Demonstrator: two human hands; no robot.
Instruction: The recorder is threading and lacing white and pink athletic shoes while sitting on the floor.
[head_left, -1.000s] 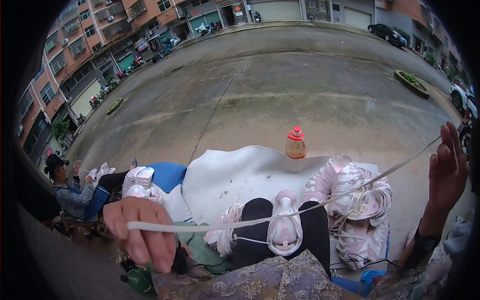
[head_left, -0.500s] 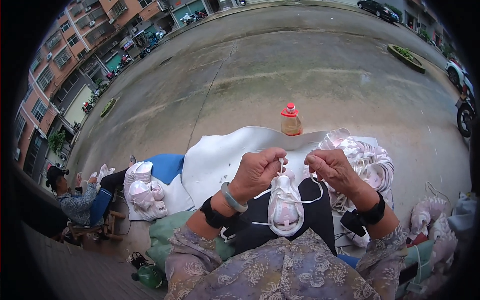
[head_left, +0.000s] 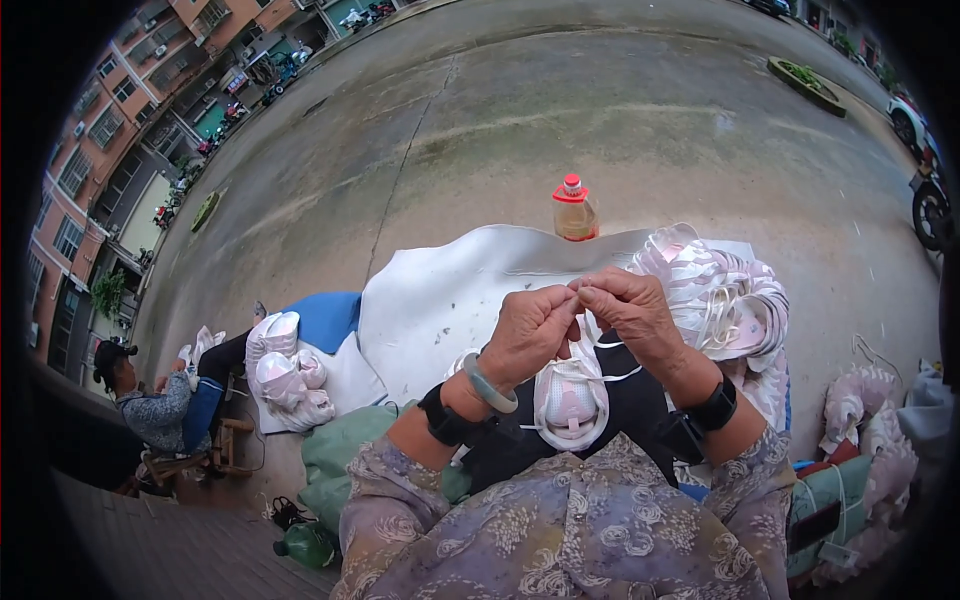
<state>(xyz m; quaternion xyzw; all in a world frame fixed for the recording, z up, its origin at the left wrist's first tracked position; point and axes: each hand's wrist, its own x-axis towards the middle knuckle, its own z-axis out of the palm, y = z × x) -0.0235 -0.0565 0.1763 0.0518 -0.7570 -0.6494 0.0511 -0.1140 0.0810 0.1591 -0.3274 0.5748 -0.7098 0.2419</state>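
A white and pale pink sneaker (head_left: 572,403) rests on dark cloth over my lap, its upper part hidden under my hands. A white shoelace (head_left: 622,378) loops out from its right side. Just above the shoe my left hand (head_left: 530,332) and my right hand (head_left: 637,312) meet, fingertips pinched together. Both are closed on the lace, though the fingers cover most of the part they grip. A pale bangle (head_left: 489,386) circles my left wrist, and each forearm wears a black strap.
A white sheet (head_left: 440,290) spreads ahead, with a pile of similar sneakers (head_left: 735,310) at its right. Beyond it stands a red-capped bottle (head_left: 575,215). More sneakers (head_left: 290,375) lie left, near a seated person (head_left: 160,400). A green bottle (head_left: 305,546) lies lower left.
My hands have come together from either side, fingertips now meeting above the shoe and covering its tongue. The view has shifted slightly. The seated person's hands have lowered.
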